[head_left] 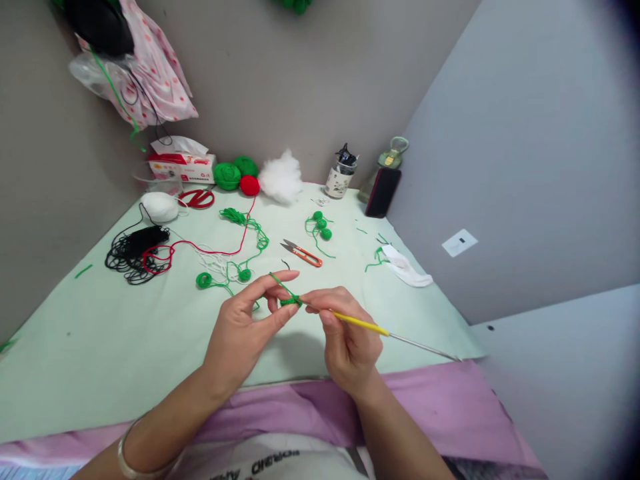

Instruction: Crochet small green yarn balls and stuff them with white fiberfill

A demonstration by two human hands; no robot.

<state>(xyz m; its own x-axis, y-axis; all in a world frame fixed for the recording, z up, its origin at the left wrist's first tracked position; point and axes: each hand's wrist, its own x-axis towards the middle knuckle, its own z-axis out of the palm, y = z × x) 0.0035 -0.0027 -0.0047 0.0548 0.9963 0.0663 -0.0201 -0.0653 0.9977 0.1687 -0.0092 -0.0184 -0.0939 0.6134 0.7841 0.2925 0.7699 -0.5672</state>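
My left hand [250, 320] pinches a small green crochet piece [290, 302] between thumb and fingers, and green yarn runs over its raised index finger. In my right hand [347, 333] is a crochet hook [363, 323] with a yellow grip and metal ends. The hook's near tip meets the green piece, while its other end points down to the right. Stitches at the tip are too small to make out. Beyond my left hand, green yarn [260, 243] trails over the table, with small green coils [204, 280] along it.
Thread snips [303, 253] and small green balls [321, 223] lie ahead of my hands. Black yarn [137, 253], red scissors [197, 199], a red yarn ball [249, 186] and white stuffing [281, 177] sit left and behind. A phone [383, 192] leans on a bottle [393, 157] at back right.
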